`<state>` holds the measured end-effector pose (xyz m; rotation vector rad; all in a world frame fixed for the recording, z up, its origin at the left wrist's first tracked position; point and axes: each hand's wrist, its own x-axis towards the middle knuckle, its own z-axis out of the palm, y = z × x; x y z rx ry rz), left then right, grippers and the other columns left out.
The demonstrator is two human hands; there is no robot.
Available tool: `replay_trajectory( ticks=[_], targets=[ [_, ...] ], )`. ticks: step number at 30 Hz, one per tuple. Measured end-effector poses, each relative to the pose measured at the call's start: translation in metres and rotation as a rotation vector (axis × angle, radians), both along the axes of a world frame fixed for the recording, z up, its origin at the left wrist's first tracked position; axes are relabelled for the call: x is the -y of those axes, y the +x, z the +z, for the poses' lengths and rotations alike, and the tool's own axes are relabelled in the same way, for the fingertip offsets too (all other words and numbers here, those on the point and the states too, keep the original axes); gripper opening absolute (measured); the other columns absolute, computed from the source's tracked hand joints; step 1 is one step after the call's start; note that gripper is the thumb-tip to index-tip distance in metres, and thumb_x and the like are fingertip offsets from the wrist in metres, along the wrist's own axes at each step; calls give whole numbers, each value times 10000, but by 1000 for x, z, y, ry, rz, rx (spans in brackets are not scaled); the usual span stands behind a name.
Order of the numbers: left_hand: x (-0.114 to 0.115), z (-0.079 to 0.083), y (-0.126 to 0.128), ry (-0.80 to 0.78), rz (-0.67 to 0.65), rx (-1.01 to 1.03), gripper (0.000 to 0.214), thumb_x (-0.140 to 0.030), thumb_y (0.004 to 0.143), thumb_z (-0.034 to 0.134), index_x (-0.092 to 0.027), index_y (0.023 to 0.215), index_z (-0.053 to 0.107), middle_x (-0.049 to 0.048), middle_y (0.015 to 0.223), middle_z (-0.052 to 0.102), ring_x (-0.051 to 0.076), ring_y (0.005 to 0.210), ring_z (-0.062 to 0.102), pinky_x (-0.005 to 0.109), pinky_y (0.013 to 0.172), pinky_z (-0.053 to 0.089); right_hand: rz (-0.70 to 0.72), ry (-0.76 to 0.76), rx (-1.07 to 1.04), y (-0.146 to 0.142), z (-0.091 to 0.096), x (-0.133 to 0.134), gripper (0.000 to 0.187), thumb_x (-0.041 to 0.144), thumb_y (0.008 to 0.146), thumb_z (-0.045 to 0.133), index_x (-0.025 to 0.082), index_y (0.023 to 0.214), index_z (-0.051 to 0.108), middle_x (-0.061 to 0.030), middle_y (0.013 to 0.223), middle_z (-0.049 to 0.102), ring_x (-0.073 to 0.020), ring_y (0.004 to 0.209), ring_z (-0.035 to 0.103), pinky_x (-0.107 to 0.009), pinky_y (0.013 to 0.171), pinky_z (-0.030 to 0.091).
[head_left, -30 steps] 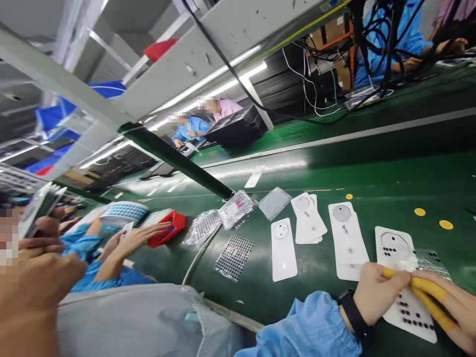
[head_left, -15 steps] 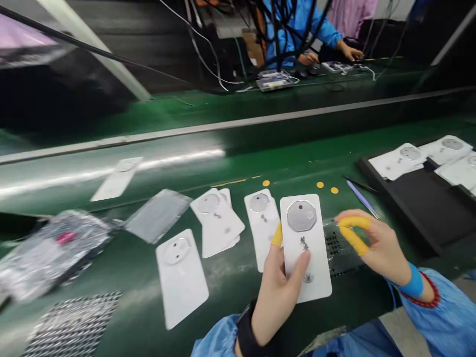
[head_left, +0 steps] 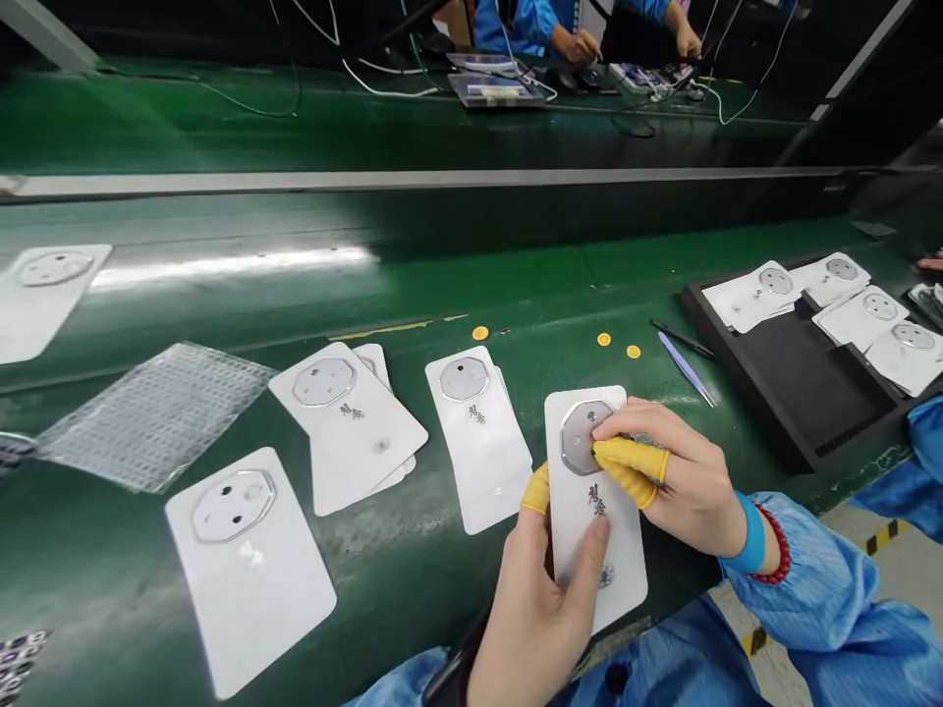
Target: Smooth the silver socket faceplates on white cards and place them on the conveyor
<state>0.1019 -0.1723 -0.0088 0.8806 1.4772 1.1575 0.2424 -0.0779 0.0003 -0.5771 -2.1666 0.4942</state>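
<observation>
A white phone back cover with a silver octagonal camera plate and dark lettering is in my left hand. The thumb lies across its front and a finger in a yellow cot shows at its left edge. My right hand, with two yellow finger cots, has its fingertips pinched together on the camera plate; anything between them is too small to see. Left of the held cover lie a pair of overlapping covers, a fanned stack of covers and a single cover.
Purple tweezers and a black pen-like tool lie beside a black tray with several covers. Small yellow discs dot the green bench. A clear patterned sheet lies left. Co-workers' hands show across the bench.
My right hand has moved left from beside the cover onto its camera plate. My left hand still holds the cover. The head view has shifted, bringing the right tray further into sight.
</observation>
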Motion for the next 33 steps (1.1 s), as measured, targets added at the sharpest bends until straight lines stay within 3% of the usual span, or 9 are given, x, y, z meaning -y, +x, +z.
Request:
replay_trajectory(
  ticks=[4, 8, 14, 16, 19, 23, 28, 33],
  targets=[
    [1, 1, -1, 4, -51, -11, 357, -343, 852, 608, -223, 1173, 508, 87, 1173, 666, 266, 1059, 636, 384, 915, 510, 11, 51, 70, 3, 1, 2, 296, -5, 880, 488, 154, 1107, 590, -112, 1055, 671, -190, 994, 636, -468, 935, 522],
    [5, -1, -1, 31, -92, -7, 402, -319, 884, 581, -251, 1256, 448, 66, 1221, 649, 229, 1110, 617, 349, 918, 508, -28, 71, 185, 7, 6, 5, 319, 5, 887, 413, 120, 1137, 575, -118, 1050, 697, -179, 996, 655, -424, 950, 526],
    [8, -3, 0, 2, -74, 18, 422, -348, 886, 581, -232, 1266, 442, 100, 1319, 584, 257, 1222, 545, 388, 1013, 451, 23, 303, 363, 15, 5, 10, 313, 9, 873, 355, 76, 1046, 606, -181, 1189, 655, -265, 1150, 601, -488, 942, 530],
    [8, -1, 0, -27, -81, 34, 424, -358, 882, 588, -229, 1262, 451, 99, 1298, 595, 261, 1192, 564, 387, 1000, 463, 22, 280, 352, 16, 3, 10, 285, 6, 871, 388, 51, 1052, 604, -206, 1193, 645, -285, 1161, 588, -500, 943, 528],
    [8, 2, -1, -70, -99, 123, 440, -376, 869, 610, -226, 1254, 459, 96, 1241, 632, 251, 1075, 630, 359, 918, 526, 83, 130, 218, 17, 3, 8, 291, 38, 875, 456, 16, 1141, 571, -239, 1193, 623, -285, 1164, 575, -478, 940, 537],
    [8, 6, -2, -118, -122, 230, 453, -386, 844, 644, -214, 1228, 477, 96, 1163, 673, 240, 1007, 662, 298, 809, 573, 117, -1, 103, 17, 4, 7, 353, 41, 871, 475, 29, 1217, 544, -225, 1202, 609, -258, 1166, 568, -437, 938, 545],
    [8, 8, -1, -147, -93, 258, 462, -394, 826, 663, -220, 1220, 496, 86, 1162, 684, 236, 1000, 669, 271, 782, 576, 111, 11, 77, 16, 5, 7, 337, 50, 883, 464, 46, 1208, 557, -213, 1192, 615, -248, 1145, 582, -428, 929, 553],
    [6, 7, 0, -136, -55, 258, 465, -390, 830, 655, -219, 1235, 503, 93, 1207, 667, 246, 1040, 658, 297, 837, 561, 126, 140, 183, 16, 4, 6, 308, 93, 902, 460, 37, 1190, 554, -246, 1178, 618, -291, 1166, 569, -470, 900, 569]
  ],
)
